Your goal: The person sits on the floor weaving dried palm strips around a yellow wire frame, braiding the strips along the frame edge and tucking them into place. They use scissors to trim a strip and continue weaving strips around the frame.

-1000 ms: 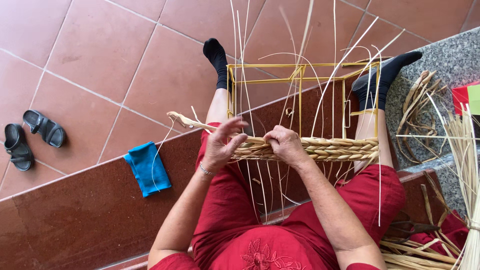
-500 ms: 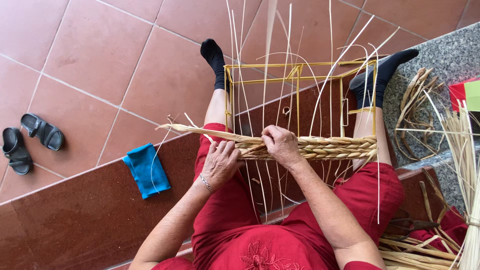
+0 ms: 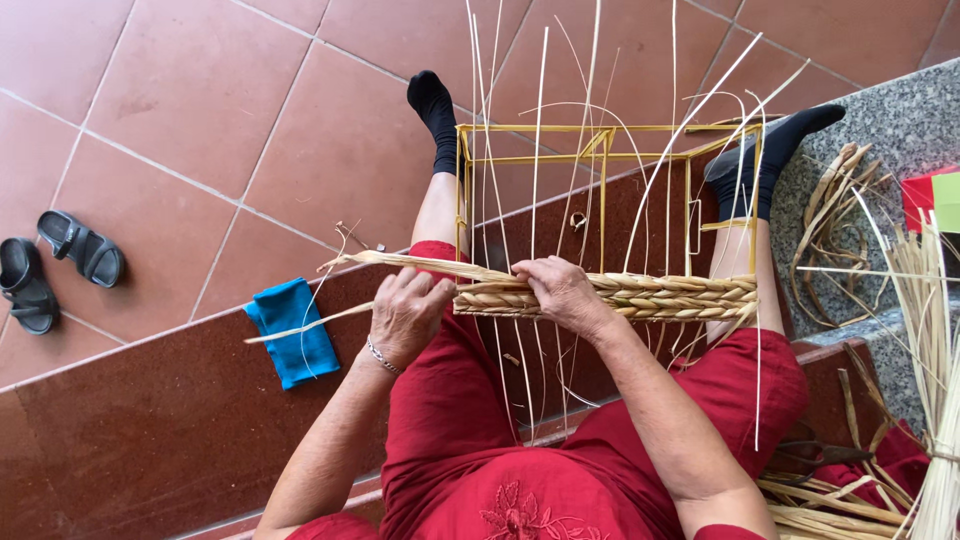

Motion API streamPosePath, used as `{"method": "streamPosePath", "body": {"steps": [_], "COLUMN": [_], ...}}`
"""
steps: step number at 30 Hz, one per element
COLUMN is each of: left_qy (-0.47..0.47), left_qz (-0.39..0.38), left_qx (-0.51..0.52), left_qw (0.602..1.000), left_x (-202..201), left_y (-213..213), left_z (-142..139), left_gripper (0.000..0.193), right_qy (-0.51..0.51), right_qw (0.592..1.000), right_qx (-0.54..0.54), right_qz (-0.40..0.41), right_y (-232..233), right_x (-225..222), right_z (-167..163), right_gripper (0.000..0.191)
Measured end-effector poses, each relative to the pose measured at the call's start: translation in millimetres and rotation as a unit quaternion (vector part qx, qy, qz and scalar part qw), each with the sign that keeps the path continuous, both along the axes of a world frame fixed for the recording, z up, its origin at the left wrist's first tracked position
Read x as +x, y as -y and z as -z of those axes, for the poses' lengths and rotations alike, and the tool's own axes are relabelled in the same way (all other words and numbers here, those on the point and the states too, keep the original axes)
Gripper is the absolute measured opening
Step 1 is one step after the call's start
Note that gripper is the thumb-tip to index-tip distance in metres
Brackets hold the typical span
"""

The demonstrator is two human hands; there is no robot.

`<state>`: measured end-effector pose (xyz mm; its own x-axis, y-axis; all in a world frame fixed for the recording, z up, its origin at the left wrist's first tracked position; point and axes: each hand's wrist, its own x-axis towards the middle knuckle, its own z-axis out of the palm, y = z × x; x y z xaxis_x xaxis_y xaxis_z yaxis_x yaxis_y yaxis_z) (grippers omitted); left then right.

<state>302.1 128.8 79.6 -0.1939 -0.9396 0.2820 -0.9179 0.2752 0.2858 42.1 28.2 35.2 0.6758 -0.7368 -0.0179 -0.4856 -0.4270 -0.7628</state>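
In the middle of the frame, the woven band of pale straw braid (image 3: 640,296) runs across the near side of a yellow wire box frame (image 3: 605,190) resting on the person's lap. The left hand (image 3: 405,318) has its grip clenched around a loose flat straw strand (image 3: 400,264) that trails toward the left of the frame. The right hand (image 3: 563,295) presses down on the band, fingers curled over its top edge, grasping the weave. Thin upright straw stakes (image 3: 538,150) rise through the frame toward the top of the picture.

To do this well, I judge the strand should be kept taut and flat, with the right hand pinning the last row so it cannot slacken.

The fingertips of both hands are tucked under, so exactly where the strand enters the weave is hidden. The straw bundle (image 3: 935,380) at the right edge is cut off. A blue folded cloth (image 3: 292,330) and black sandals (image 3: 55,265) lie on the tiled floor (image 3: 180,120) at left.
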Motion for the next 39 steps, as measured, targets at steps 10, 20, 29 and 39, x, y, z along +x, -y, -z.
{"method": "streamPosePath", "body": {"steps": [10, 20, 29, 39], "left_qy": [0.093, -0.124, -0.732, -0.185], "left_qz": [-0.041, -0.151, -0.192, -0.023], "left_qx": [-0.219, 0.328, 0.339, 0.07], "left_qw": [0.97, 0.924, 0.559, 0.98], "left_x": [-41.3, -73.9, -56.4, -19.5], "left_y": [20.6, 86.3, 25.8, 24.6], "left_z": [15.7, 86.4, 78.8, 48.2], "left_gripper": [0.029, 0.03, 0.043, 0.043], "right_qy": [-0.059, -0.04, 0.009, -0.049], "right_qw": [0.99, 0.988, 0.993, 0.993], "right_qx": [0.108, 0.134, 0.051, 0.08], "right_qz": [0.065, 0.065, 0.107, 0.067], "right_y": [-1.9, 1.0, -4.6, 1.6], "right_x": [8.8, 6.8, 15.3, 19.2], "right_z": [-12.4, -9.6, 1.8, 3.5], "right_gripper": [0.01, 0.009, 0.009, 0.015]}}
